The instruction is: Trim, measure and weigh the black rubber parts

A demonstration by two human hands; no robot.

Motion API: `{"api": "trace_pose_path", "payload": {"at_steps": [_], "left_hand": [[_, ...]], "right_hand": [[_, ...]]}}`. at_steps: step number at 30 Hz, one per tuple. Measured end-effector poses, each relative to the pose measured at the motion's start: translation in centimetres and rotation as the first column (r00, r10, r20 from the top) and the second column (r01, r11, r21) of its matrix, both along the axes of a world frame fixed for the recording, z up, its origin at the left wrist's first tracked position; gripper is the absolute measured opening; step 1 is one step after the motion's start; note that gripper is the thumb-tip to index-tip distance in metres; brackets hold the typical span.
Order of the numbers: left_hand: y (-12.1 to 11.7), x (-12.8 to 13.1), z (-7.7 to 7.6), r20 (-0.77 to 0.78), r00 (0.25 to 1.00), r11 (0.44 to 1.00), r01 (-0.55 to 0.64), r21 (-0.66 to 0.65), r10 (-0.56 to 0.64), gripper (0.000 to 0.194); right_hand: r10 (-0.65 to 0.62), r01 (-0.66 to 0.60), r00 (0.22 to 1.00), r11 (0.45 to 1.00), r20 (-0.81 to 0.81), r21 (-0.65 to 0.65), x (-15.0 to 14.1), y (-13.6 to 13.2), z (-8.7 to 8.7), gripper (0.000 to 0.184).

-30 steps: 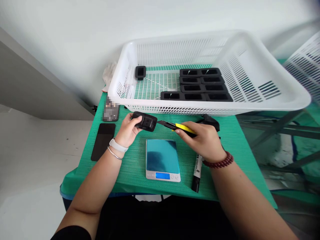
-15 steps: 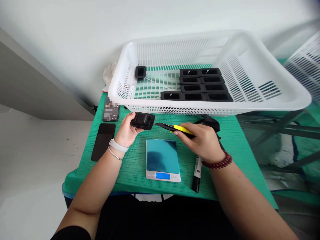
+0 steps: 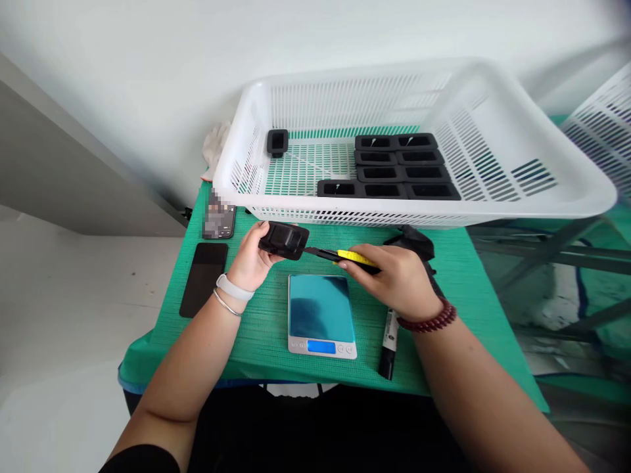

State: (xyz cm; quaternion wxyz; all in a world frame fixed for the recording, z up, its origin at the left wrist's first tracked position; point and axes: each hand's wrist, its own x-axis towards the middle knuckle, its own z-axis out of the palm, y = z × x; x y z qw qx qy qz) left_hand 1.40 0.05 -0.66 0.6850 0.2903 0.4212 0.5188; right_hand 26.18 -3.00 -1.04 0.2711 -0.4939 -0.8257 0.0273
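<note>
My left hand [image 3: 251, 257] is closed on a black flanged rubber part [image 3: 284, 240], holding it tilted above the table with its raised side showing. In my right hand [image 3: 394, 276] is a utility knife [image 3: 352, 258] with a yellow and black handle. Its dark blade points left, and the tip is at the part's right edge; whether it touches cannot be made out. A small digital scale [image 3: 321, 309] lies below and between both hands, with nothing on its blue-filmed plate. Beneath my right wrist lies a black-capped marker [image 3: 389, 345].
A white slotted basket [image 3: 424, 209] spans the back, holding several similar black parts [image 3: 383, 190] and a separate one [image 3: 277, 142] at its left. Two phones [image 3: 203, 281] lie at the left. Crumpled black material [image 3: 417, 242] sits beyond my right hand. A glove [image 3: 213, 152] rests behind.
My right hand has brought the knife slightly left and its tip lower, up to the part's edge. The rubber part has shifted a little right and tilted slightly in my left hand.
</note>
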Motion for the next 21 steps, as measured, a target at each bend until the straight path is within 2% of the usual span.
{"api": "trace_pose_path", "payload": {"at_steps": [6, 12, 17, 21], "left_hand": [[-0.03, 0.03, -0.01, 0.004, 1.0, 1.0, -0.002, -0.007, 0.002, 0.03], [-0.03, 0.03, -0.02, 0.009, 1.0, 1.0, -0.011, -0.006, 0.011, 0.028], [-0.04, 0.09, 0.1, -0.003, 1.0, 1.0, -0.028, -0.013, 0.028, 0.027], [-0.05, 0.06, 0.03, -0.002, 1.0, 1.0, -0.024, -0.001, 0.024, 0.028]], "right_hand": [[-0.065, 0.064, 0.998, 0.997, 0.009, 0.043, 0.12, 0.1, -0.27, 0.038], [-0.009, 0.009, 1.0, 1.0, 0.002, 0.017, -0.06, 0.05, -0.04, 0.039], [-0.11, 0.109, 0.994, 0.993, 0.008, 0.054, 0.04, 0.13, 0.07, 0.039], [-0.045, 0.045, 0.999, 0.999, 0.004, 0.011, 0.03, 0.05, 0.06, 0.038]]}}
